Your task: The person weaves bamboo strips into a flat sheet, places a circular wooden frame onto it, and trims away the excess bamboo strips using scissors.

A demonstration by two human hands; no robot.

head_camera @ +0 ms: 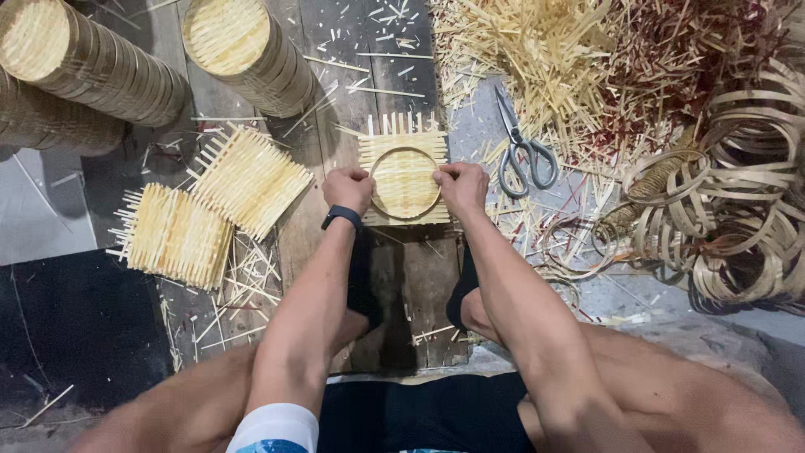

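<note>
A square woven bamboo mat (403, 138) lies on a wooden board (411, 277) in front of me, with a round bamboo ring (406, 183) pressed onto its middle. My left hand (349, 190), with a dark band on the wrist, grips the ring's left side. My right hand (462, 186) grips the ring's right side. Both hands have fingers curled over the rim.
Grey-handled scissors (521, 151) lie just right of the mat. Two stacks of woven mats (210, 205) sit at left. Stacked round baskets (251, 50) stand at the top left. Loose bamboo strips (537, 50) and a pile of bamboo rings (738, 210) fill the right.
</note>
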